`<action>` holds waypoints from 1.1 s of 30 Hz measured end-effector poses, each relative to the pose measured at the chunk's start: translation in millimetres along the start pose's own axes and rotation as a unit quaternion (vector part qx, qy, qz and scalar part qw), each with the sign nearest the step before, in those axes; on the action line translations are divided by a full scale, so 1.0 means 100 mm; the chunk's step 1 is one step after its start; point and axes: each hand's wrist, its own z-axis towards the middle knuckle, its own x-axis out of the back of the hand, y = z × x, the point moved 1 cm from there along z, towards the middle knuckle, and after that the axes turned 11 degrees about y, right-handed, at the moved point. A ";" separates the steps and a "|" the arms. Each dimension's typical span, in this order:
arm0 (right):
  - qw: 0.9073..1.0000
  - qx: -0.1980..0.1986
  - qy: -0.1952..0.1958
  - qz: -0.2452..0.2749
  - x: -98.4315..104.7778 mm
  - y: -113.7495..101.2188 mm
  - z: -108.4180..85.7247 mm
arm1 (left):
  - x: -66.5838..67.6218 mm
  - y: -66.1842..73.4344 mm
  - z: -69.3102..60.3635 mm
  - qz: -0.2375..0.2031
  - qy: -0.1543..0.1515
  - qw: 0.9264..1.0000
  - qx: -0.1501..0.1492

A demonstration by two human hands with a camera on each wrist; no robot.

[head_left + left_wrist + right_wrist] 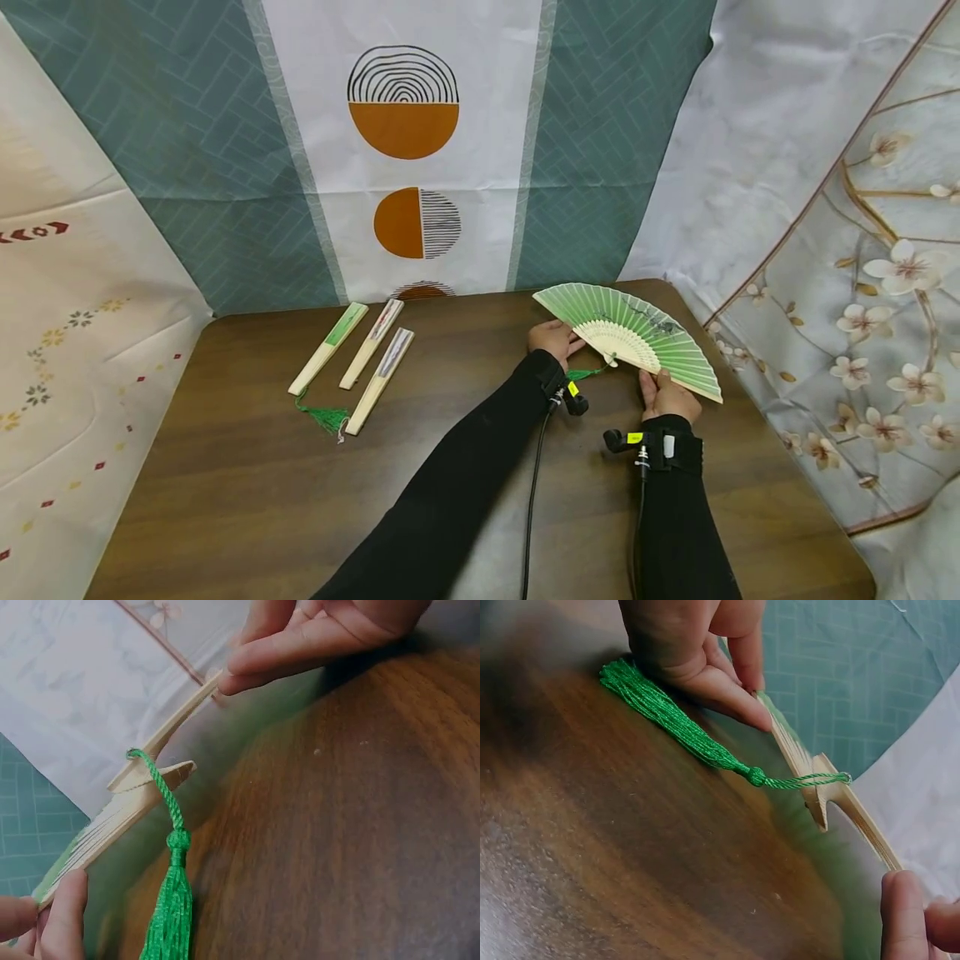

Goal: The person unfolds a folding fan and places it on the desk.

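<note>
— Well, start big: see a teal-and-white patterned curtain (pixel 480 158) behind everything, probably hung as a backdrop.

— Then drop down to a brown wooden table (pixel 247 500). What to find there?

— Look right, near the far edge: find a green folding fan (pixel 633 325), spread wide, with its pivot end (pixel 611 360) toward the near side. Cannot tell whether resting on the wood or held just above.

— And over to the left, well apart?

— Count three closed fans: a green-topped folded fan (pixel 330 346), a red-printed folded fan (pixel 372 343) and a grey-printed folded fan (pixel 381 381). Lie roughly side by side at a slant, perhaps placed there to leave room for the spread one.

— Why bring both hands to that spread one?

— Likely to keep from folding shut. Pinches the left outer rib (pixel 101 851) between thumb and fingers with the left hand (pixel 553 340); pinches the right outer rib (pixel 184 716) likewise with the right hand (pixel 671 396). Grips opposite edges, presumably for an even pull.

— And smallest of all?

— Notice a bright green tassel (pixel 171 907), looped by a twisted cord (pixel 169 796) at the pivot end and hanging between the grips, apart from the pinching fingertips. Seems loose on purpose, maybe to avoid snagging.
</note>
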 end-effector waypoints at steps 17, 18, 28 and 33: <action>0.999 -0.031 0.024 0.006 -0.02 -0.05 0.09 | -0.04 -0.11 0.27 -0.024 -0.005 1.000 0.013; 0.999 -0.034 0.027 0.009 -0.02 -0.05 0.09 | -0.04 -0.11 0.27 -0.025 -0.006 1.000 0.012; 0.999 -0.047 0.023 0.011 0.03 -0.08 0.04 | 0.01 -0.01 0.04 0.020 0.002 1.000 -0.023; 0.998 -0.046 0.027 0.012 0.10 -0.07 0.04 | 0.04 -0.01 -0.03 0.016 -0.002 0.999 -0.032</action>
